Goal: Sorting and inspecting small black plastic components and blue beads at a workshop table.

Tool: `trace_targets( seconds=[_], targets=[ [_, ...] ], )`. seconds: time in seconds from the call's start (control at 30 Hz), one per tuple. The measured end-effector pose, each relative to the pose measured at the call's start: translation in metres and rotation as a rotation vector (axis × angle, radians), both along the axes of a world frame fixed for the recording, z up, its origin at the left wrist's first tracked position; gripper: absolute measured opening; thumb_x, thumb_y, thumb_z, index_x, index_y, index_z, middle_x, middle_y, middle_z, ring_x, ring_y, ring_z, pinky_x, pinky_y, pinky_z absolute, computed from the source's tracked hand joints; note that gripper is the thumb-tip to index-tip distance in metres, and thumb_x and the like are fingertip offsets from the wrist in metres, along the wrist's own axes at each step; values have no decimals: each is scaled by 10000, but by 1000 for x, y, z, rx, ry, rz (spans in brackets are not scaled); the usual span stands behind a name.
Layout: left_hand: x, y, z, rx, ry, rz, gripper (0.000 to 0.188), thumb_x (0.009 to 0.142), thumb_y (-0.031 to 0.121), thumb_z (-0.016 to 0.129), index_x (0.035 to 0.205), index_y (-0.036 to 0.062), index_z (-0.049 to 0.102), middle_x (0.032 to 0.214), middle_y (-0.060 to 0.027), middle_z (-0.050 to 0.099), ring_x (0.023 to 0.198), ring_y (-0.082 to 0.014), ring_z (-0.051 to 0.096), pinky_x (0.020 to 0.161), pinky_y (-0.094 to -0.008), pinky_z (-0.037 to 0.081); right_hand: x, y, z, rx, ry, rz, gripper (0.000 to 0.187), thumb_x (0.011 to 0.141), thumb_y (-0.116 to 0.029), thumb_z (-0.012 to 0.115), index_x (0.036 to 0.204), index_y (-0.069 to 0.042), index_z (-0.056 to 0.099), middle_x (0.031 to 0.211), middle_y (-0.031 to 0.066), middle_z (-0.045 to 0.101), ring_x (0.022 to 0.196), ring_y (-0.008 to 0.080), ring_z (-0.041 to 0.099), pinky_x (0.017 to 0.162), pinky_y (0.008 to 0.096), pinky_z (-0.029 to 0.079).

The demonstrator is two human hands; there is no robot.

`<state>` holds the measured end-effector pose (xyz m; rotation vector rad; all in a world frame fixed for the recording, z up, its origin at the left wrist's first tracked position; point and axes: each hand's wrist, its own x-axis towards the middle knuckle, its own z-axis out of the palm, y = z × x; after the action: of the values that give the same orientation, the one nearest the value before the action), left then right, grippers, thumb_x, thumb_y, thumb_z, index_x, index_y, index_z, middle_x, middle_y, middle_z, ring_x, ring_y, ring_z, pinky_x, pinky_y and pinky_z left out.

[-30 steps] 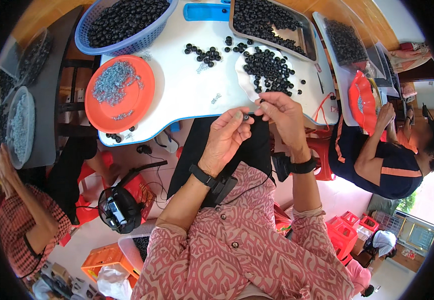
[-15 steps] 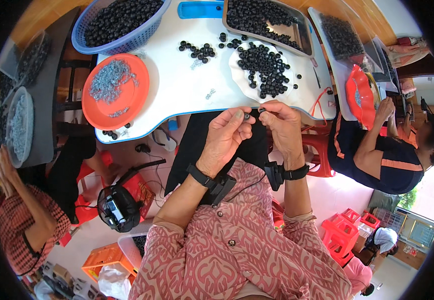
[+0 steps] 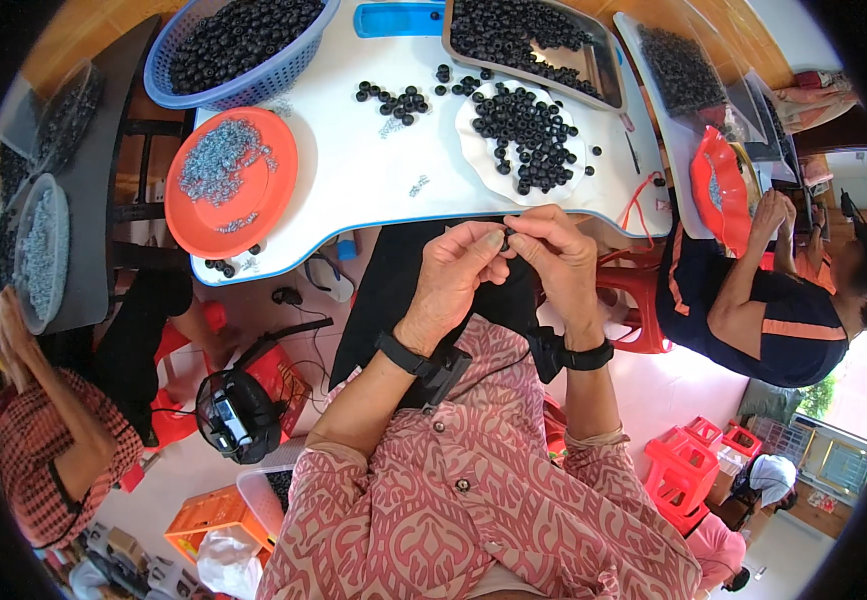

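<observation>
My left hand (image 3: 462,268) and my right hand (image 3: 560,258) meet just off the near edge of the white table (image 3: 374,165). Their fingertips pinch together around a small black round piece (image 3: 509,238), largely covered by the fingers. Beyond them, a white scalloped plate (image 3: 472,150) bears many black round pieces (image 3: 546,135), some showing a hole. To the left, a red-orange plate (image 3: 279,190) carries a heap of tiny clear, greyish parts (image 3: 216,165).
A blue perforated basket (image 3: 229,93) and a metal tray (image 3: 609,75) hold more black pieces at the back. Loose pieces (image 3: 394,103) lie between them. Co-workers sit at both sides, one in a dark shirt (image 3: 794,335). Red stools (image 3: 679,465) stand lower right.
My hands have come together. The small dark pieces, earlier visible apart at each hand's fingertips, now meet between the fingers.
</observation>
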<state>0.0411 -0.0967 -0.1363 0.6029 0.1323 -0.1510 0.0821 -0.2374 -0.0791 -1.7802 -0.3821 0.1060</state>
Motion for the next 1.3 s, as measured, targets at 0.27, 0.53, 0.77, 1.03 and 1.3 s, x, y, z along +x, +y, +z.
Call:
trace_targets(
  seconds=[0.27, 0.53, 0.77, 1.03, 1.3],
  targets=[
    [1, -1, 0, 12, -9, 8, 189, 951, 147, 595, 1061, 3, 651, 857, -47, 667, 654, -68, 586, 595, -200, 492, 0, 4, 1, -59, -1, 12, 163, 872, 41, 604, 1003, -10, 686, 955, 52, 582, 831, 125, 622, 719, 232, 529],
    [1, 0, -1, 81, 25, -13, 198, 944, 151, 607, 1059, -3, 656, 846, -51, 674, 653, -67, 590, 599, -201, 498, 4, 1, 11, -357, -319, 20, 129, 810, 69, 603, 919, 14, 645, 927, 93, 582, 817, 220, 619, 677, 308, 515],
    [-2, -2, -4, 180, 16, -77, 186, 936, 142, 617, 1052, 1, 655, 844, -53, 677, 655, -70, 596, 596, -200, 498, 2, -5, 12, -470, -466, 118, 215, 767, 84, 598, 962, 6, 644, 896, 106, 583, 797, 265, 616, 671, 326, 511],
    [1, 0, -7, 127, 26, -122, 192, 935, 158, 622, 1042, 3, 656, 831, -54, 678, 639, -70, 597, 583, -193, 495, 0, -5, 18, -285, -116, 29, 396, 809, 98, 622, 1183, -32, 623, 853, 63, 659, 779, 134, 636, 724, 260, 518],
    [2, 1, -2, -84, 12, -119, 201, 948, 127, 585, 1080, -12, 645, 871, -93, 686, 623, -100, 605, 583, -221, 492, -6, -13, 0, 73, 106, 6, 294, 861, 80, 608, 1138, -13, 636, 1021, 64, 625, 849, 115, 629, 764, 231, 513]
  ],
)
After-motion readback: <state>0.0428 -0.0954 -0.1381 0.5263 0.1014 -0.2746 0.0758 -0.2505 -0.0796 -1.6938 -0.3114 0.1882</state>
